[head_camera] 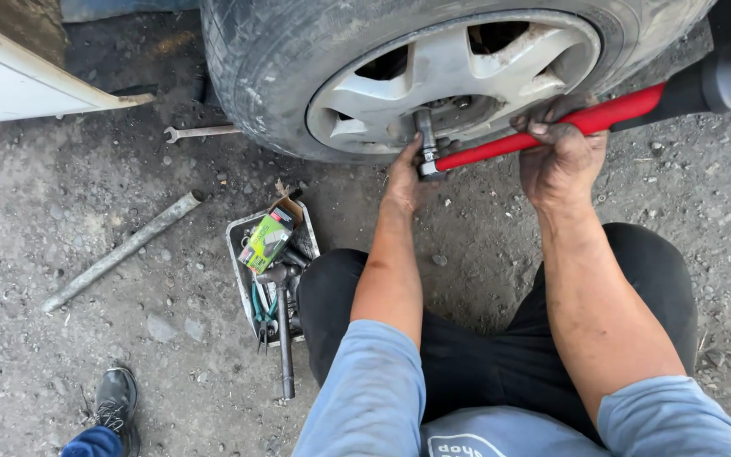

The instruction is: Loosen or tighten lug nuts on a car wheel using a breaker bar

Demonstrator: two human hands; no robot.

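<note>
From the head camera I look down past my knees at a car wheel point(458, 72), its silver alloy spokes ringed by a dusty tyre point(255, 59). Left of my legs sits a small metal tray point(236, 254) crammed with hand tools: a green and yellow cardboard box point(268, 239), a hammer point(283, 322) whose handle sticks out over the tray's near edge, and pliers with green grips. Farther left a grey metal bar point(120, 251) lies slanted on the ground, and an open-ended spanner point(199, 132) rests just beside the tyre. A white body panel point(19, 85) cuts into the top left corner. At the bottom left stands another person's dark shoe point(116, 402) with a blue trouser leg above it. Nothing blocks my sight of the hub.

My left hand point(408, 179) cups the head of the red-handled wrench point(543, 135) where its socket point(425, 140) meets the hub; the fingers are curled under it (how tightly I cannot tell). My right hand point(562, 156) is closed firmly round the red shaft, grimy fingers wrapped over the top. The wrench runs up to the right into a black grip point(725, 83).

The ground is packed grey dirt and gravel point(61, 203), outdoors in daylight.
</note>
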